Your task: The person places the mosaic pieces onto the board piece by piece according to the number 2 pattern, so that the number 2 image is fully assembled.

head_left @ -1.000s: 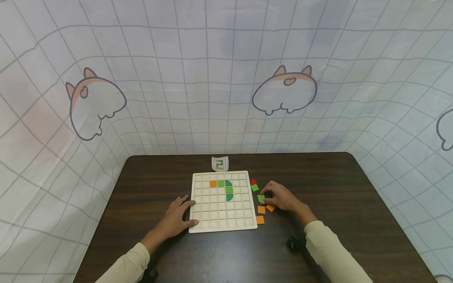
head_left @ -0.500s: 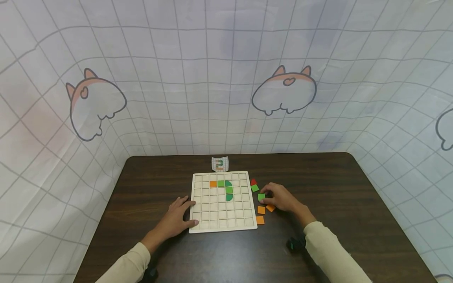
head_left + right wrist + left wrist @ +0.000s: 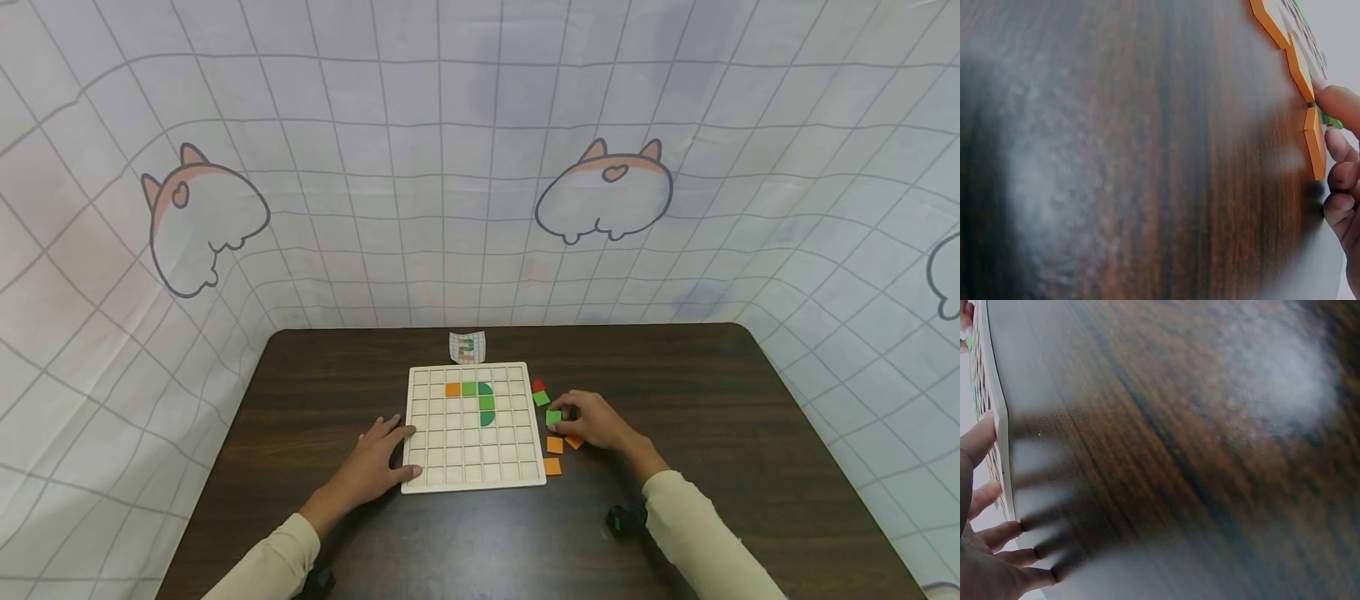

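My left hand (image 3: 365, 465) rests at the left edge of a white grid board (image 3: 472, 456), thumb and forefinger on its rim, the other fingers spread on the table. In the left wrist view those fingers (image 3: 1002, 534) are fairly straight. To the board's right, my right hand (image 3: 596, 418) pinches a light green square tile (image 3: 553, 416) between thumb and forefinger; in the right wrist view the fingers mostly hide that tile (image 3: 1332, 121). On the board sit an orange square (image 3: 452, 389), two light green squares (image 3: 486, 402) and two dark green rounded tiles (image 3: 487, 418).
A small pattern card (image 3: 467, 347) lies behind the board. Right of the board are a red triangular tile (image 3: 538, 385), another green tile (image 3: 541, 398) and three orange tiles (image 3: 554, 445). A black object (image 3: 622, 519) shows by the right wrist. A white grid-patterned curtain (image 3: 480, 208) surrounds the table.
The right thumb and forefinger have closed on the green tile and nudged it slightly away from me. The left hand and board stay in place.
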The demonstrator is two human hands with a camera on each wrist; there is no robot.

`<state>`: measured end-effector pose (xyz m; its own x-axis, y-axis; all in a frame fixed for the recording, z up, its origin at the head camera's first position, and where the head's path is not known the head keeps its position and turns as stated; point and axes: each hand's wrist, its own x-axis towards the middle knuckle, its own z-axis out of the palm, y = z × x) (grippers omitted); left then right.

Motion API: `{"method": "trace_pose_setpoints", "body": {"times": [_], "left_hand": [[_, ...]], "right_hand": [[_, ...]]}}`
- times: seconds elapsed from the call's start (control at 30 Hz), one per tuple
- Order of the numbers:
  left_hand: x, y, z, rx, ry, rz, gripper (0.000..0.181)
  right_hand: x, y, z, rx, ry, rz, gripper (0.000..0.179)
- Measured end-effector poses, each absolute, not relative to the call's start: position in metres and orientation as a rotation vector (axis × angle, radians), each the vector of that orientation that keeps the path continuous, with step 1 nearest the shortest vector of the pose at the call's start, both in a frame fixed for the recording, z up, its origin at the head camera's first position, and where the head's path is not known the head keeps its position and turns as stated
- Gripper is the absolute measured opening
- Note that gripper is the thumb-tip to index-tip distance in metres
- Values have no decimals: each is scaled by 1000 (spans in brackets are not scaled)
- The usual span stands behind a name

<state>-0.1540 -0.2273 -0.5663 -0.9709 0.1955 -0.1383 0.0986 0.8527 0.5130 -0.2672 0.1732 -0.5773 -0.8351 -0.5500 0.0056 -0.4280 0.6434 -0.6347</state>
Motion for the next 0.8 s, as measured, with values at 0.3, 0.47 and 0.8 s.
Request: {"method": "trace_pose_setpoints", "body": {"times": [0.3, 0.47, 0.8], "left_hand": [[-152, -229, -568, 249, 2855, 767, 69], [-152, -229, -568, 245, 2846, 790, 68], [-152, -225, -564, 204, 2820, 831, 67]], "right_hand": [[-266, 169, -574, -716, 2645, -1004, 30], [-267, 164, -570, -728, 2632, -1064, 32], [-264, 146, -558, -783, 2499, -1249, 34]]}}
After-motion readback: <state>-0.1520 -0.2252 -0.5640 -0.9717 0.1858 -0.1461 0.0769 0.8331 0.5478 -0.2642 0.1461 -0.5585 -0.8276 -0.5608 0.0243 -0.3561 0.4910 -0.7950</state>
